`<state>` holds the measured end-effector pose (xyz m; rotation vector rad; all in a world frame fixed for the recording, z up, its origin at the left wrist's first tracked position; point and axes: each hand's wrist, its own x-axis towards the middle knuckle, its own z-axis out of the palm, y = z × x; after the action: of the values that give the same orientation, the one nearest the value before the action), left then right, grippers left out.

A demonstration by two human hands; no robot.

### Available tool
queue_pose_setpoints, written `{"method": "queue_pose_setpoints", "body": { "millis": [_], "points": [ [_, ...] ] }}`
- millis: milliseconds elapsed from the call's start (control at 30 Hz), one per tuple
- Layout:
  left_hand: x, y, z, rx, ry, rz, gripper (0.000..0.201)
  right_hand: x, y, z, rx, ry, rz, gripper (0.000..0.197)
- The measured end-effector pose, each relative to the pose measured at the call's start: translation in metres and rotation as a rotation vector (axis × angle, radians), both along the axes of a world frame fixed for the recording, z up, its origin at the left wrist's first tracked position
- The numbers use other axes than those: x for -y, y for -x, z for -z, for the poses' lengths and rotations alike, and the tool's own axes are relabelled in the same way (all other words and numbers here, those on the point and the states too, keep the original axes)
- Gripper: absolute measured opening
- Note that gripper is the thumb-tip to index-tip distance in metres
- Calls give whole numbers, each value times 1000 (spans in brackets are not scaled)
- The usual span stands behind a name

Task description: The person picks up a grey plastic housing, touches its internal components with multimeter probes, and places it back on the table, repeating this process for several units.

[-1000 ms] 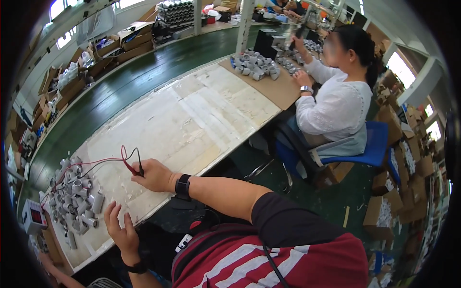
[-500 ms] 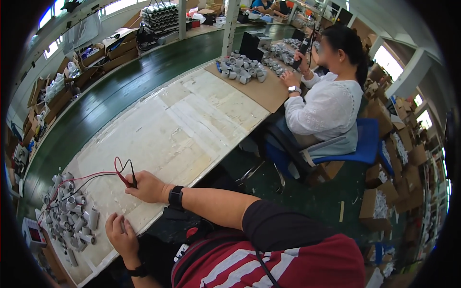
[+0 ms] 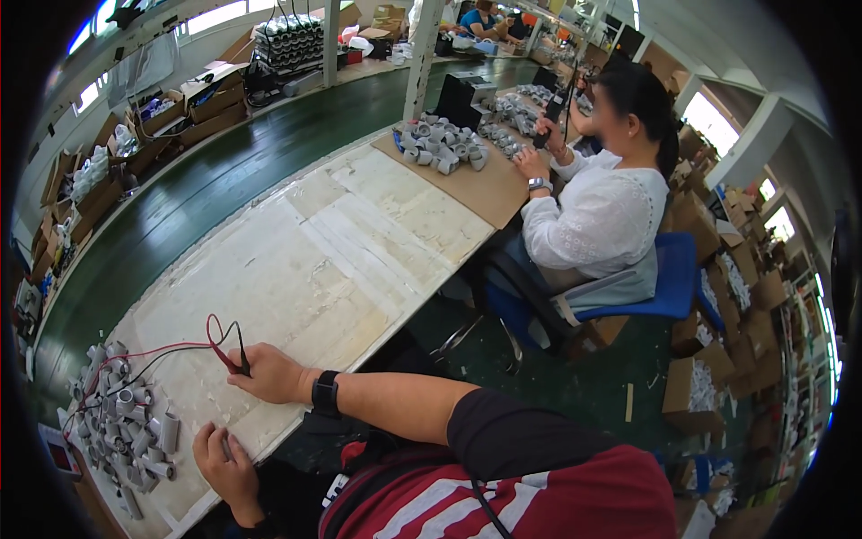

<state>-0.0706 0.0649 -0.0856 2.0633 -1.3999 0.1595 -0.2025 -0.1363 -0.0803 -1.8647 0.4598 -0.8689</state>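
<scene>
My right hand (image 3: 274, 374) is closed on a pair of test leads (image 3: 233, 359), one red and one black, just above the white worktable (image 3: 296, 260). The leads loop up from my fingers and run left over a pile of grey plastic cylindrical parts (image 3: 139, 409). Beside that pile, at the near table edge, rests my left hand (image 3: 228, 472); its fingers are loosely bent and apart, and I see nothing in them. A small box-shaped meter (image 3: 59, 452) sits at the far left, partly cut off by the picture's rim.
A person in a white top (image 3: 597, 225) sits on a blue chair (image 3: 660, 278) to the right, holding a dark tool (image 3: 551, 119) by more grey parts (image 3: 440, 142) on a brown board (image 3: 489, 193). A green conveyor (image 3: 260, 148) curves behind the table. Cardboard boxes (image 3: 696, 386) stand at right.
The whole view has shifted slightly. My hands keep almost the same pose, the right still gripping the test leads. The seated person's dark tool is a little lower.
</scene>
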Motion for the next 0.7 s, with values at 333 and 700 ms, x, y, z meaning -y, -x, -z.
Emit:
{"method": "queue_pose_setpoints", "body": {
  "millis": [333, 700],
  "points": [
    [3, -2, 4, -18, -8, 16, 16, -4, 1, 6, -7, 189, 77, 18],
    [2, -3, 1, -74, -16, -5, 16, -1, 0, 1, 39, 206, -3, 14]
  ]
}}
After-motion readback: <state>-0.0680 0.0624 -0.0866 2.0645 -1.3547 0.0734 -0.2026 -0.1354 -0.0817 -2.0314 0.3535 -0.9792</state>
